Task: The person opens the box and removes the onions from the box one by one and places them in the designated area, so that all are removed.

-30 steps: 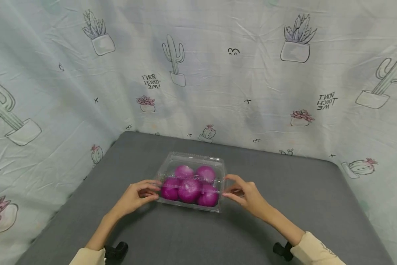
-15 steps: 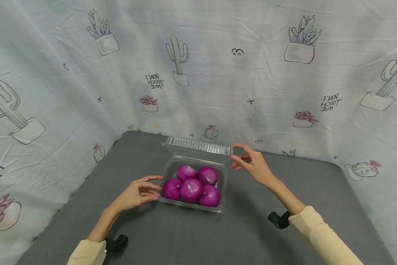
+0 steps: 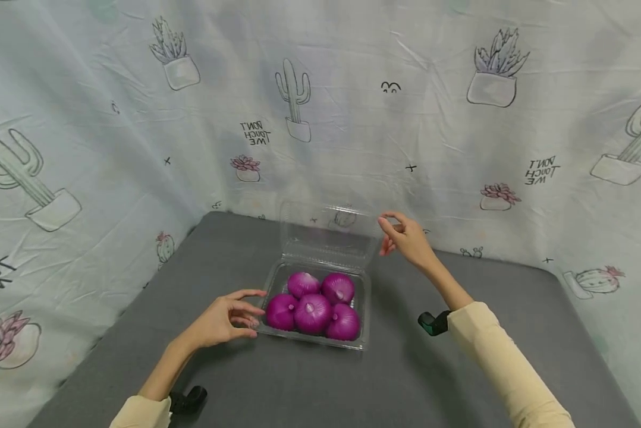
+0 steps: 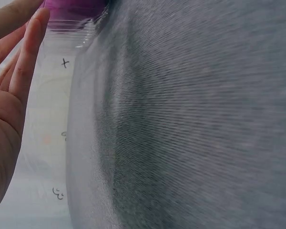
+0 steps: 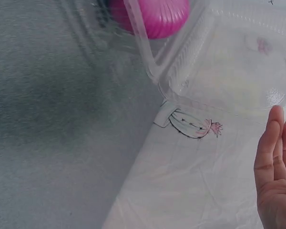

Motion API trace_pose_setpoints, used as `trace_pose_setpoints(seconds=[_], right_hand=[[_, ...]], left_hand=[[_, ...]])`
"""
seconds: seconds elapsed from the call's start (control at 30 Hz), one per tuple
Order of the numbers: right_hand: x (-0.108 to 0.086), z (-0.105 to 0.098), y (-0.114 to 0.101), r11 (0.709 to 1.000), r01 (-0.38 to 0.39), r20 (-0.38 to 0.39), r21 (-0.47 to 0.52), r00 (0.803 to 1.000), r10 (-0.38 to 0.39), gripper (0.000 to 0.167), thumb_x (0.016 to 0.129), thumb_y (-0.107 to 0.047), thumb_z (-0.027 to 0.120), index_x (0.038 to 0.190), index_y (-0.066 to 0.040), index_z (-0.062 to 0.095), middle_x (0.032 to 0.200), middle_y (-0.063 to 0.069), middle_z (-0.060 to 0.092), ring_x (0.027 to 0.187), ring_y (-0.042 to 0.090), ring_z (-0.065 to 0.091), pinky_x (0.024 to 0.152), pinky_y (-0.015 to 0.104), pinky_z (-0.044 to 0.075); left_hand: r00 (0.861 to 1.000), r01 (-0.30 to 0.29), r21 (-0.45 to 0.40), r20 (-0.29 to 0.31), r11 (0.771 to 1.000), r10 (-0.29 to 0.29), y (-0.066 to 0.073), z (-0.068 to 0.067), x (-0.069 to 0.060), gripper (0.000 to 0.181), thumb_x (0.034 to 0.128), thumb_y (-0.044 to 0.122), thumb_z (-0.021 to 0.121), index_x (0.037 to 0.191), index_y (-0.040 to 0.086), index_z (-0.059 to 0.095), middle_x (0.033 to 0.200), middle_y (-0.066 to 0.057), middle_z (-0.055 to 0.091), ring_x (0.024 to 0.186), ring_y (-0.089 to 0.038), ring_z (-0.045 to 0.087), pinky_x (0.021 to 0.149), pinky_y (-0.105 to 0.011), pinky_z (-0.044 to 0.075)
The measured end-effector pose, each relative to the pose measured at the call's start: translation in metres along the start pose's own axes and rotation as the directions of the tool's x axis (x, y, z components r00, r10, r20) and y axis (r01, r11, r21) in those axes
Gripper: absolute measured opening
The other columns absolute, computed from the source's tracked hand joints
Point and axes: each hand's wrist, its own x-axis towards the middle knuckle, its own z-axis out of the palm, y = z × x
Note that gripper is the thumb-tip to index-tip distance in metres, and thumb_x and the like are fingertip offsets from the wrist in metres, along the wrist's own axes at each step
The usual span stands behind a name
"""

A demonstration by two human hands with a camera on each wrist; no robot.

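A clear plastic clamshell box point(image 3: 365, 309) stands on the grey table with several red onions point(image 3: 312, 313) inside. Its hinged lid point(image 3: 326, 235) is raised nearly upright at the back. At the box's left side is my left hand point(image 3: 224, 318), fingers extended and fingertips at the rim. My right hand point(image 3: 411, 241) is up at the lid's right edge. In the right wrist view its fingers point(image 5: 267, 157) look straight, tips by the lid's corner; the thumb is out of that view. One onion point(image 5: 164, 16) shows there through the clear wall.
Grey cloth covers the table point(image 3: 320, 386). Behind and to the left hangs a pale curtain point(image 3: 352, 137) printed with cacti, close behind the raised lid. A black wrist mount point(image 3: 189, 401) sits on the left forearm and another mount point(image 3: 433, 323) on the right.
The lid has swung from lying over the onions up to nearly upright. My right hand has risen and moved away from me with it, while the left hand stays at the box's left side.
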Motion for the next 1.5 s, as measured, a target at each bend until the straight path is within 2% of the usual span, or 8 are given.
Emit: trace_pose_setpoints(seconds=[0.33, 0.57, 0.67, 0.77, 0.9, 1.1, 1.33, 1.5], right_hand=[[0.034, 0.008, 0.051, 0.999, -0.051, -0.13, 0.017, 0.99, 0.053, 0.044, 0.102, -0.03, 0.047, 0.127, 0.005, 0.053, 0.058, 0.012, 0.058, 0.05, 0.022, 0.062, 0.055, 0.029, 0.056], [0.047, 0.016, 0.077, 0.992, -0.039, -0.195, -0.121, 0.981, 0.015, 0.032, 0.101, -0.017, 0.05, 0.105, 0.013, 0.063, 0.055, 0.005, 0.056, 0.043, 0.007, 0.055, 0.048, 0.02, 0.05], [0.052, 0.02, 0.084, 0.991, -0.045, -0.191, -0.129, 0.981, 0.02, 0.028, 0.1, -0.01, 0.051, 0.09, 0.013, 0.064, 0.052, 0.002, 0.054, 0.041, 0.004, 0.053, 0.045, 0.016, 0.047], [0.057, 0.023, 0.088, 0.99, -0.086, -0.159, -0.11, 0.985, 0.068, 0.029, 0.1, -0.008, 0.051, 0.08, 0.012, 0.061, 0.051, 0.0, 0.052, 0.04, 0.004, 0.051, 0.044, 0.016, 0.046], [0.065, 0.027, 0.095, 0.983, -0.123, -0.124, -0.139, 0.987, 0.106, 0.028, 0.1, -0.009, 0.051, 0.086, 0.013, 0.063, 0.052, 0.0, 0.053, 0.041, 0.003, 0.05, 0.044, 0.016, 0.045], [0.071, 0.04, 0.103, 0.969, -0.113, -0.086, -0.222, 0.992, 0.096, 0.034, 0.1, -0.01, 0.051, 0.072, 0.007, 0.061, 0.049, 0.0, 0.051, 0.042, 0.008, 0.047, 0.043, 0.018, 0.037], [0.072, 0.056, 0.111, 0.954, -0.221, -0.105, -0.201, 0.973, 0.204, 0.035, 0.1, -0.012, 0.051, 0.071, 0.007, 0.061, 0.048, -0.003, 0.045, 0.041, 0.005, 0.041, 0.044, 0.018, 0.035], [0.068, 0.067, 0.123, 0.944, -0.293, -0.099, -0.153, 0.955, 0.28, 0.034, 0.099, -0.012, 0.052, 0.073, 0.008, 0.061, 0.05, -0.004, 0.045, 0.043, 0.003, 0.044, 0.044, 0.016, 0.04]], left_hand=[[0.996, -0.075, 0.093, -0.032, 0.993, 0.078, 0.003, 0.006, -0.014, 0.034, 0.0757, 0.005, 0.081, 0.108, 0.004, 0.07, 0.137, -0.022, 0.048, 0.087, -0.018, 0.067, 0.072, -0.033, 0.059], [0.98, -0.172, 0.262, -0.053, 0.95, 0.192, 0.02, 0.012, -0.013, 0.035, 0.0682, -0.009, 0.081, 0.099, 0.002, 0.07, 0.127, -0.025, 0.053, 0.086, -0.021, 0.068, 0.067, -0.038, 0.059], [0.976, -0.183, 0.285, -0.058, 0.941, 0.208, 0.035, 0.015, -0.014, 0.032, 0.0676, -0.009, 0.081, 0.096, 0.001, 0.07, 0.124, -0.026, 0.054, 0.085, -0.022, 0.068, 0.065, -0.04, 0.059], [0.975, -0.188, 0.301, -0.056, 0.935, 0.214, 0.029, 0.015, -0.019, 0.029, 0.0715, 0.0, 0.083, 0.097, 0.008, 0.071, 0.126, -0.024, 0.055, 0.086, -0.016, 0.068, 0.066, -0.037, 0.059], [0.977, -0.182, 0.318, -0.05, 0.93, 0.208, 0.013, 0.013, -0.026, 0.027, 0.0758, 0.015, 0.083, 0.099, 0.017, 0.071, 0.129, -0.017, 0.056, 0.088, -0.008, 0.067, 0.068, -0.032, 0.058], [0.978, -0.174, 0.336, -0.053, 0.925, 0.204, 0.019, 0.015, -0.034, 0.03, 0.0719, 0.012, 0.085, 0.098, 0.015, 0.071, 0.126, -0.018, 0.057, 0.084, -0.009, 0.066, 0.066, -0.03, 0.057], [0.973, -0.177, 0.34, -0.083, 0.924, 0.217, 0.035, 0.021, -0.037, 0.033, 0.0643, -0.003, 0.085, 0.092, 0.006, 0.071, 0.12, -0.025, 0.058, 0.081, -0.014, 0.067, 0.063, -0.033, 0.057], [0.972, -0.183, 0.325, -0.079, 0.928, 0.219, 0.026, 0.025, -0.043, 0.03, 0.0681, 0.004, 0.086, 0.094, 0.009, 0.071, 0.121, -0.024, 0.058, 0.082, -0.012, 0.066, 0.064, -0.03, 0.057]])
